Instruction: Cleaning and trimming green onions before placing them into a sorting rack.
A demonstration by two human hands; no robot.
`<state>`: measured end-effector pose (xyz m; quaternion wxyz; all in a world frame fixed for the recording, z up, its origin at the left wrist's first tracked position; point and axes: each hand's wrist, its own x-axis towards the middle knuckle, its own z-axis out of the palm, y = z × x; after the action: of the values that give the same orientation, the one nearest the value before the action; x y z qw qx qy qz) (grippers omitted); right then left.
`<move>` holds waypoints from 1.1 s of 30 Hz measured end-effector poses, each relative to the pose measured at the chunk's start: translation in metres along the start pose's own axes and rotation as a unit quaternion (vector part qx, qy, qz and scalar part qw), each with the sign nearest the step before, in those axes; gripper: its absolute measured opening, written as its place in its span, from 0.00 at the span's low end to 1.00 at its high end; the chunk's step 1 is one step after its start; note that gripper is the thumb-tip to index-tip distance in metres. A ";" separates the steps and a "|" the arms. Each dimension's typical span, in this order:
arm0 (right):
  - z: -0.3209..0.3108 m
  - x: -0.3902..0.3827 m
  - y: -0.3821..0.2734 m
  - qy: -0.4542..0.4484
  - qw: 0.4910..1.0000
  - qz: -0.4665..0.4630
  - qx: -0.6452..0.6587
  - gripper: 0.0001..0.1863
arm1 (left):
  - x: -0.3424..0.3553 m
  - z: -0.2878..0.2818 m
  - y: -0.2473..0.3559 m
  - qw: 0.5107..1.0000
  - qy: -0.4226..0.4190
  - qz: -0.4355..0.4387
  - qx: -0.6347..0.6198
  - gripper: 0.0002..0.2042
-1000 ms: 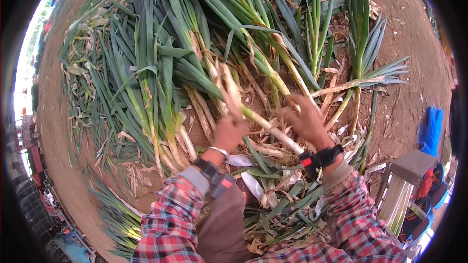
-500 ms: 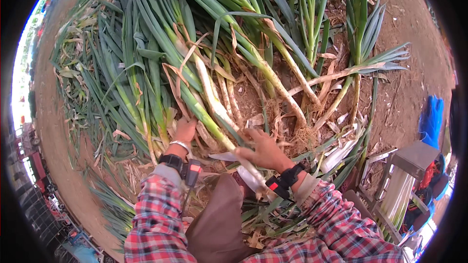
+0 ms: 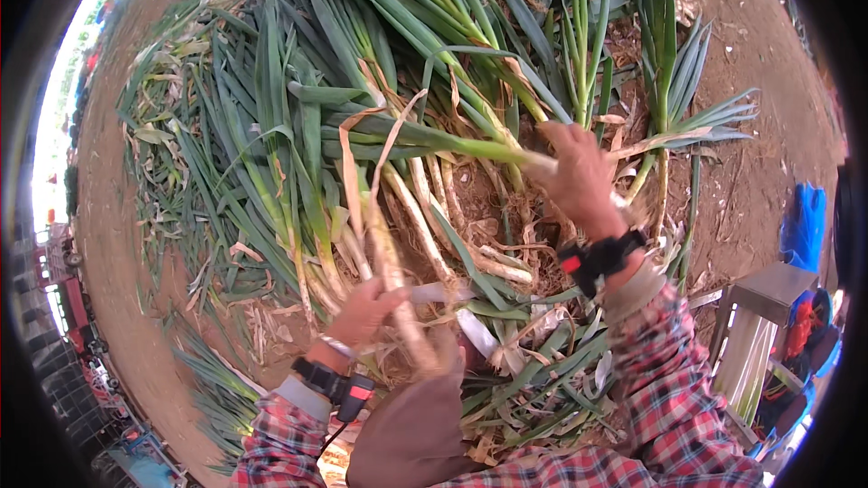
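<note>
My right hand (image 3: 579, 172), blurred by motion, is closed around the pale stalk of a long green onion (image 3: 470, 146). That onion lies sideways, its green leaves pointing left over the others. Lower down, my left hand (image 3: 366, 312) is wrapped round another onion's whitish stalk (image 3: 387, 258). Dry brown leaves (image 3: 351, 172) stand up from this stalk, and its lower end reaches toward my knee. Around both hands spreads a large heap of green onions (image 3: 271, 145), leaves pointing away from me and roots mostly toward me.
Peeled leaves and scraps (image 3: 542, 380) lie beside my knee (image 3: 407, 434). At the right stands a small metal stand (image 3: 773, 294) with pale stalks (image 3: 746, 361) below its top, near a blue sheet (image 3: 803, 226). More green leaves (image 3: 217, 389) lie at lower left on bare soil.
My right hand has swung up and to the right with an onion, turning it from slanted to nearly sideways. My left hand has come nearer to me, now gripping a stalk.
</note>
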<state>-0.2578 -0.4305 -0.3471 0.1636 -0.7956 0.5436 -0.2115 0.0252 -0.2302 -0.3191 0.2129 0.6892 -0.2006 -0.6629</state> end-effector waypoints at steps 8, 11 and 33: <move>0.014 -0.107 -0.094 -0.400 0.828 0.133 0.369 0.19 | -0.032 0.045 0.017 0.908 -0.282 0.039 0.307 0.19; -0.042 -0.148 -0.077 -0.363 0.854 0.081 0.363 0.22 | -0.036 -0.010 0.012 0.848 -0.205 0.268 0.409 0.16; -0.358 -0.438 -0.155 0.001 0.986 -0.150 0.070 0.26 | -0.308 0.169 -0.010 0.920 -0.366 0.119 0.074 0.21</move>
<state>-0.4583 0.0229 -0.0340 0.1850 -0.8546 0.4017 -0.2721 -0.1562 -0.0543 -0.0745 0.1505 0.3837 -0.3939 -0.8216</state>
